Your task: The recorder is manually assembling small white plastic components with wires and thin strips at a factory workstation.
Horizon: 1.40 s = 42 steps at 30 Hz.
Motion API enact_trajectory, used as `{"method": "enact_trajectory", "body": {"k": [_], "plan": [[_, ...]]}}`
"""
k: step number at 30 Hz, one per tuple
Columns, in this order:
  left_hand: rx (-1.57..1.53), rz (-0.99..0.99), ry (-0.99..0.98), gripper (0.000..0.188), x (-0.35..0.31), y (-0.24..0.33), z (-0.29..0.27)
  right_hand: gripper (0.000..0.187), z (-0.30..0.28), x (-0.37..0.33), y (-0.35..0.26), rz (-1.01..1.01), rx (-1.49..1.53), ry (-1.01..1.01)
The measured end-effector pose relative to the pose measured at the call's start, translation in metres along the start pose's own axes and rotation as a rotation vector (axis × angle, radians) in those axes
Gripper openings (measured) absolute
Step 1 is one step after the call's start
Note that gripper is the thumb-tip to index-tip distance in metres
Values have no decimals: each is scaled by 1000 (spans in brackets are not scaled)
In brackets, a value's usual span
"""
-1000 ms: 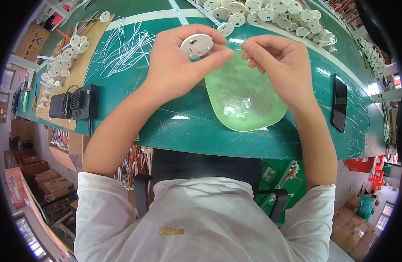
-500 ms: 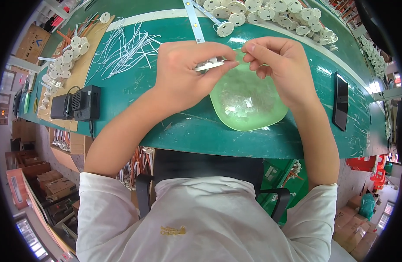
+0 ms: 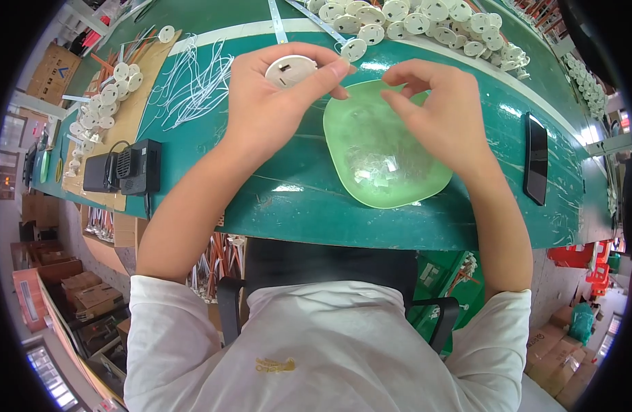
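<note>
My left hand point(image 3: 264, 103) holds a white round disc point(image 3: 290, 71) with small dark slots, its flat face turned up toward me. A pale LED strip point(image 3: 278, 22) runs away from behind that hand and seems to belong to the disc, though the join is hidden. To the right, my right hand point(image 3: 436, 110) hovers over the far right rim of a green bowl point(image 3: 371, 189). Its thumb and curled fingers are apart, and I see nothing between them. Small clear or whitish bits point(image 3: 381, 165) lie in the bowl.
Many white discs point(image 3: 426, 20) are heaped along the far side, one with a strip point(image 3: 316, 19). White wires point(image 3: 192, 86) lie at the left, near a black device point(image 3: 137, 166) and more discs on cardboard point(image 3: 134, 117). A phone point(image 3: 535, 159) rests at the right.
My left hand has moved left and turned, so the disc shows its face instead of its edge. The strip shifted left with it. My right hand's fingers have parted from a pinch.
</note>
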State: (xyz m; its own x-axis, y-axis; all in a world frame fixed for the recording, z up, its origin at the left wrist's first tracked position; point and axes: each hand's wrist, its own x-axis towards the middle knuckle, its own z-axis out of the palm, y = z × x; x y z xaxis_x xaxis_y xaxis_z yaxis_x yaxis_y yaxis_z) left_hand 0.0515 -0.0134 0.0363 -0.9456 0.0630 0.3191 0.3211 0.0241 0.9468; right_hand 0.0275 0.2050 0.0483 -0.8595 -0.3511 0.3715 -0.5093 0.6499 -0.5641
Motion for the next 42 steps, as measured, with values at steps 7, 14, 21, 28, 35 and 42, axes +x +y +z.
{"method": "enact_trajectory", "body": {"k": [7,14,21,28,35,42], "plan": [[19,41,-5,13,-3,1,9,13,7,-6,-17,45,541,8],[96,-22,-137,12,-4,0,4,19,6,-3,-14,-445,195,168],[-4,-35,-129,15,-3,2,10,18,6,-3,-9,-607,-47,335],[-286,116,-256,34,-8,-5,19,9,12,-18,-27,-284,274,272],[-241,105,-349,68,-18,0,22,11,14,-16,-30,-403,298,351],[-342,-3,-400,66,-13,1,20,12,14,-13,-27,-563,119,488]]}}
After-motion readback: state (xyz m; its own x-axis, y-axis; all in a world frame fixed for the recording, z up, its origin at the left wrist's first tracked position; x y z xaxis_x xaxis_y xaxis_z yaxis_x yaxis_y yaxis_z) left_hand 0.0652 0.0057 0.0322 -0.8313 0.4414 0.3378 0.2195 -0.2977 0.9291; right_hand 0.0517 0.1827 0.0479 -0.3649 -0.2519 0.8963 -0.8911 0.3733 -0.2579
